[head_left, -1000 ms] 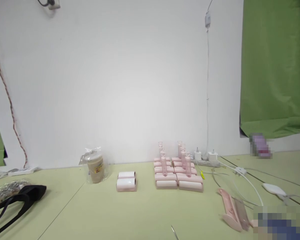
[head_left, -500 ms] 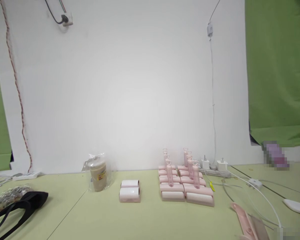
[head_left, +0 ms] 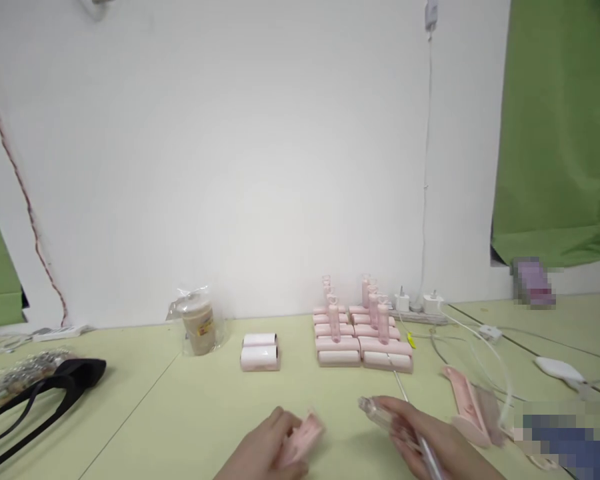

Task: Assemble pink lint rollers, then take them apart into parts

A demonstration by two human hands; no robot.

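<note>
Low at the front, my left hand (head_left: 263, 443) is closed around a pink plastic piece (head_left: 301, 440), slightly blurred. To its right, my right hand (head_left: 430, 433) grips a clear plastic handle (head_left: 380, 412) pointing up and left. A thin silver rod (head_left: 399, 380) also passes through that hand, its shiny thicker part (head_left: 430, 460) showing below the fingers. Beyond the hands stand several pink lint rollers (head_left: 337, 347) in two columns, their clear pink handles upright. Left of them lie two white sticky rolls (head_left: 260, 357). A curved pink cover (head_left: 465, 400) rests right of my right hand.
A bagged cup (head_left: 200, 327) stands near the wall. At left are a black strap (head_left: 77, 377) and a bag of small shiny parts (head_left: 27, 377). White chargers (head_left: 433, 305), a power strip and loose cables spread across the right side. A blurred purple item (head_left: 534, 281) lies far right.
Both hands have come into view from below, holding the pink piece, the clear handle and the rod. The view has tilted down, so the table items sit higher.
</note>
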